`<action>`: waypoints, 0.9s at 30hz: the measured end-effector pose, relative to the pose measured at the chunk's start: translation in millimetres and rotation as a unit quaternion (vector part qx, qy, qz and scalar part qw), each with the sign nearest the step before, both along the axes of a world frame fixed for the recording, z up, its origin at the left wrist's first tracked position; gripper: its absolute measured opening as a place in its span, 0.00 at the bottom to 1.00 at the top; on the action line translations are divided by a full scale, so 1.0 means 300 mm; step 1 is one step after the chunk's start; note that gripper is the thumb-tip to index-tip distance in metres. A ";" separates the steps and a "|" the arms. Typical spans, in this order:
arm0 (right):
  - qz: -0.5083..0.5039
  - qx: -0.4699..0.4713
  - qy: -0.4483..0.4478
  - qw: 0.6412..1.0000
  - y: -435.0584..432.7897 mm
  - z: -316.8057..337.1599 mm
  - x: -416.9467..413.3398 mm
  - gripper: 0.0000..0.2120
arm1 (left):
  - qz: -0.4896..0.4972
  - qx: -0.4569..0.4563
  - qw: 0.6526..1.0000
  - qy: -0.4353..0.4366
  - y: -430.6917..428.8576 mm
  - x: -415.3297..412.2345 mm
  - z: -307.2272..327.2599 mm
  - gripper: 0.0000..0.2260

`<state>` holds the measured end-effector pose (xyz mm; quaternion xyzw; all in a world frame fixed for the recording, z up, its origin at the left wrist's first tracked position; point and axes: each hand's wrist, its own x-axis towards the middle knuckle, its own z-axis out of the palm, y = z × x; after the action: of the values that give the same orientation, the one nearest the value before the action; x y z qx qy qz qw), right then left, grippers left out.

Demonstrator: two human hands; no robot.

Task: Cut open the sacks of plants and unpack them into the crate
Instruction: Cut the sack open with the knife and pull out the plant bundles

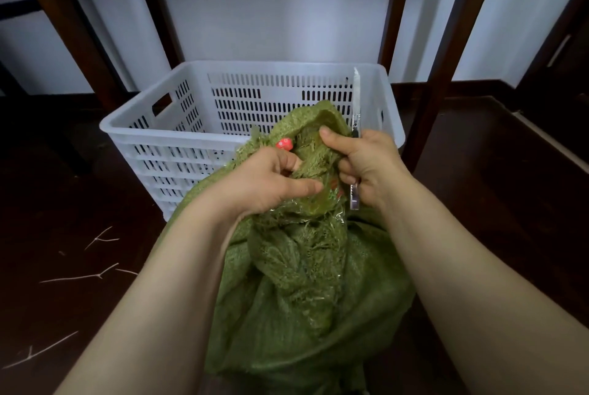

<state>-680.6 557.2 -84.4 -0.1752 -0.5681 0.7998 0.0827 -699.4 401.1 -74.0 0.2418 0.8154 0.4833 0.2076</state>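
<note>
sack (306,299) in front between both arms, crate (223,101) just behind it, twigs (83,275) on floor at left

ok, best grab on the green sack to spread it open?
Probably the frayed cut rim of the green sack, from above, one hand each side: the mouth faces up and the limp cloth below gives no firm hold. Right hand also holds the knife, blade up.

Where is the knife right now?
The knife is gripped in the right hand, right of centre in the head view, blade pointing up in front of the white crate and beside the open top of the green sack.
</note>
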 end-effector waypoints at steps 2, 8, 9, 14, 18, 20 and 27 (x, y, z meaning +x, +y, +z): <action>0.051 0.008 -0.011 0.999 0.024 0.007 0.009 0.12 | 0.010 0.016 1.000 -0.008 -0.011 0.003 -0.009 0.02; -0.064 0.061 0.005 0.996 0.035 -0.005 0.026 0.12 | 0.094 0.098 0.990 -0.023 -0.031 -0.001 0.002 0.05; -0.073 0.074 0.008 0.995 0.025 -0.009 0.025 0.12 | 0.108 0.101 0.989 -0.023 -0.027 -0.002 0.000 0.04; 0.037 0.142 -0.029 0.989 -0.031 -0.016 0.036 0.21 | 0.159 0.164 0.973 -0.029 -0.017 -0.017 -0.014 0.08; 0.054 0.158 -0.018 0.986 -0.038 -0.027 0.032 0.39 | 0.143 0.245 0.950 -0.134 -0.031 -0.004 0.014 0.04; 0.073 0.189 -0.037 0.979 -0.043 -0.019 0.039 0.37 | 0.160 0.279 0.933 -0.162 -0.036 -0.003 0.018 0.10; 0.084 0.174 -0.050 0.980 -0.084 -0.025 0.021 0.18 | 0.275 0.242 0.928 -0.060 -0.028 -0.001 0.004 0.18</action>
<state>-674.4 532.1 -91.8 -0.1500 -0.7145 0.6832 0.0159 -699.6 392.7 -72.9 0.0212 0.6944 0.7175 0.0500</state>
